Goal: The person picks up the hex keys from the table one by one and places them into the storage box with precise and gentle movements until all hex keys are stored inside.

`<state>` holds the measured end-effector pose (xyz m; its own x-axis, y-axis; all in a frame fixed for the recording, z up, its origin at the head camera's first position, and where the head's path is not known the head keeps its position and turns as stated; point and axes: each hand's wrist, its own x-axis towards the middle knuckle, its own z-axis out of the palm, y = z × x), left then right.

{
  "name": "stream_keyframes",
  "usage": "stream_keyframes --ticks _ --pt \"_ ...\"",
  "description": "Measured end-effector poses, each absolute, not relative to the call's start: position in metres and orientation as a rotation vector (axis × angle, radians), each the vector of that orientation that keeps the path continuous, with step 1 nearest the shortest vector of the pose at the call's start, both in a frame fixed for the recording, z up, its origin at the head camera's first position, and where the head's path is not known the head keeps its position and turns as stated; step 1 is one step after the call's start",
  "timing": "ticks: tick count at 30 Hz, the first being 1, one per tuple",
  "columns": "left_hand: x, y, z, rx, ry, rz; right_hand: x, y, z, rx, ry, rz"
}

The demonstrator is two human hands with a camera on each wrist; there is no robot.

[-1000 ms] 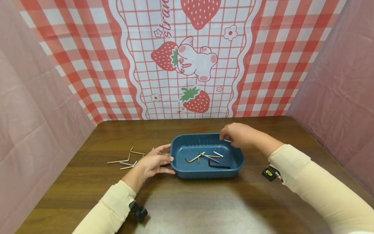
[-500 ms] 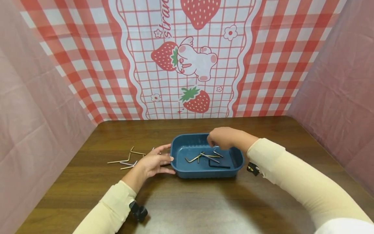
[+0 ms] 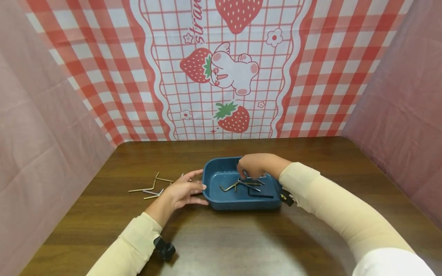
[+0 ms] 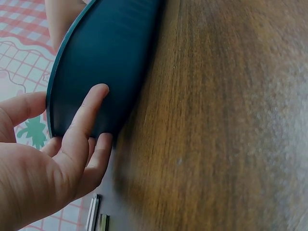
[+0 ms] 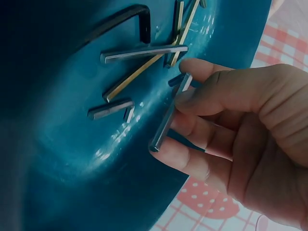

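A blue plastic bin (image 3: pixel 241 205) stands on the wooden table, holding several L-shaped hex keys. Among them are a black hex key (image 3: pixel 260 196), a gold hex key (image 5: pixel 134 77) and a short silver hex key (image 5: pixel 110 109). My left hand (image 3: pixel 181 191) is at the bin's left end, its fingers spread and touching the outer wall and rim. My right hand (image 3: pixel 257 165) is over the back part of the bin, reaching below rim height. Between its thumb and fingers it pinches a silver hex key (image 5: pixel 168 115), held above the bin floor.
More gold and silver hex keys, including a gold one (image 3: pixel 141 190), lie on the table left of the bin, partly hidden behind my left hand. A red checked strawberry cloth (image 3: pixel 235 84) hangs behind the table (image 3: pixel 221 237). Pink cloth (image 3: pixel 51 115) closes off both sides.
My right hand has moved left and down, from the bin's back right corner to over its middle, carrying the silver hex key. The left hand stays at the bin's end.
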<state>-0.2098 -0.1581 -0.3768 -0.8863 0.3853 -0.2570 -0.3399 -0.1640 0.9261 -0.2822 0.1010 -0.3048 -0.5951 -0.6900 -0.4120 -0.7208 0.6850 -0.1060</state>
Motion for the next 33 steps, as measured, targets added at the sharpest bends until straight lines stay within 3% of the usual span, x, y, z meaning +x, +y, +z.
stream_keyframes --ticks 33 --pt "-0.207 -0.158 -0.376 0.039 1.650 2.098 -0.295 0.103 -0.289 -0.954 2.468 0.035"
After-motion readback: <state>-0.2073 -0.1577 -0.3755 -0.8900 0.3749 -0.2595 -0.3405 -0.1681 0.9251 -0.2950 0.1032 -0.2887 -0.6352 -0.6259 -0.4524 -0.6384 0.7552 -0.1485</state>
